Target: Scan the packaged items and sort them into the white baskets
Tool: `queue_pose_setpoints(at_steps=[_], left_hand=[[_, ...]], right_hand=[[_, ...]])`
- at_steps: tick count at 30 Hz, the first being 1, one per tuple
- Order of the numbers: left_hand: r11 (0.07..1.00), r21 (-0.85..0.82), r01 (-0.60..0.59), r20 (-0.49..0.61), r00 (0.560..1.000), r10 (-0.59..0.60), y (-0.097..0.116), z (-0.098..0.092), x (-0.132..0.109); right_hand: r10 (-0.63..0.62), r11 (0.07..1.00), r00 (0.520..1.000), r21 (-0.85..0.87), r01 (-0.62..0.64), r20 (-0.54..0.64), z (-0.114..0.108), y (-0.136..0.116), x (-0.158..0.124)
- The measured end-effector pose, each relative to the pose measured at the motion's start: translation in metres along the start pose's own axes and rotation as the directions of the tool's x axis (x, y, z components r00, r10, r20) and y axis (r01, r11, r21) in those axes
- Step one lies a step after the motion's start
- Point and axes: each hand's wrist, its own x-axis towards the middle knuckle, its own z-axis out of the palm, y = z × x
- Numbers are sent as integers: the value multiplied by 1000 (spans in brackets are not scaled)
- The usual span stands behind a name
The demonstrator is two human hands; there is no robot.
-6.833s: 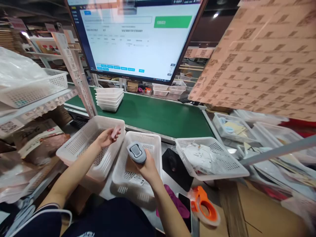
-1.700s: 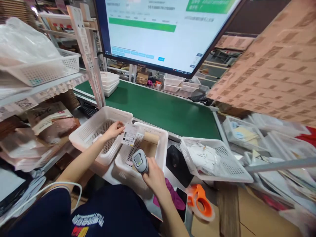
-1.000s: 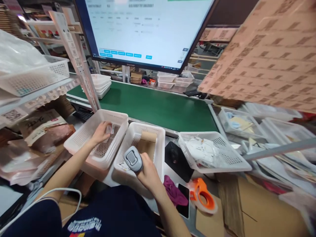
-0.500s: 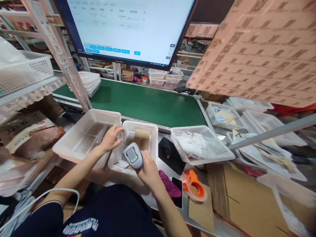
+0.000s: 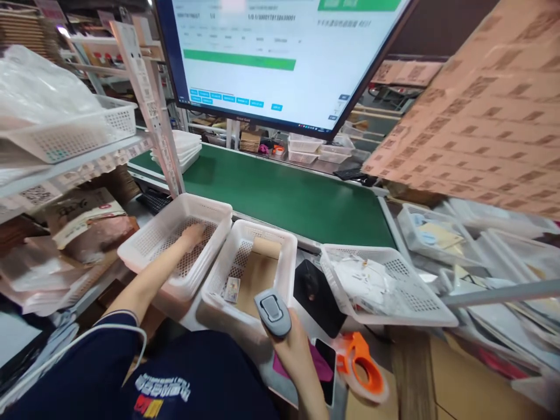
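My right hand [image 5: 292, 337] is closed around the handle of a grey barcode scanner [image 5: 273, 313], held over the near right corner of the middle white basket [image 5: 286, 262]. Inside that basket lie a piece of brown cardboard [image 5: 258, 277] and a small printed packet [image 5: 232, 289]. My left hand [image 5: 195, 235] reaches down into the left white basket [image 5: 175, 204], close to its perforated floor. Its fingers are blurred and partly hidden, so what they may hold does not show.
A monitor [image 5: 271, 87] hangs above a green conveyor belt [image 5: 284, 186]. To the right are a mouse [image 5: 310, 286], a basket [image 5: 420, 309] of white packets, an orange tape dispenser [image 5: 363, 364], a phone [image 5: 327, 388] and a purple cloth [image 5: 320, 364]. A shelf post [image 5: 153, 111] rises at left.
My left hand has moved from the middle basket into the left basket. The scanner has shifted toward me and right. Green bars now show on the monitor. The view has turned left.
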Motion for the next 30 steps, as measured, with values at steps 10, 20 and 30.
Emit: queue_pose_setpoints(at_steps=[10,20,30], left_hand=[[774,-527,352,156,935,-319,-15,-8,4],[496,-860,121,204,972,116,66,-26,-44],[689,-697,-199,253,831,496,93,-7,-78]], right_hand=[[-162,986,985,-32,164,56,12,-44,22],[-212,946,961,-211,248,178,14,-103,54],[-126,943,981,-289,165,149,3,-90,36]])
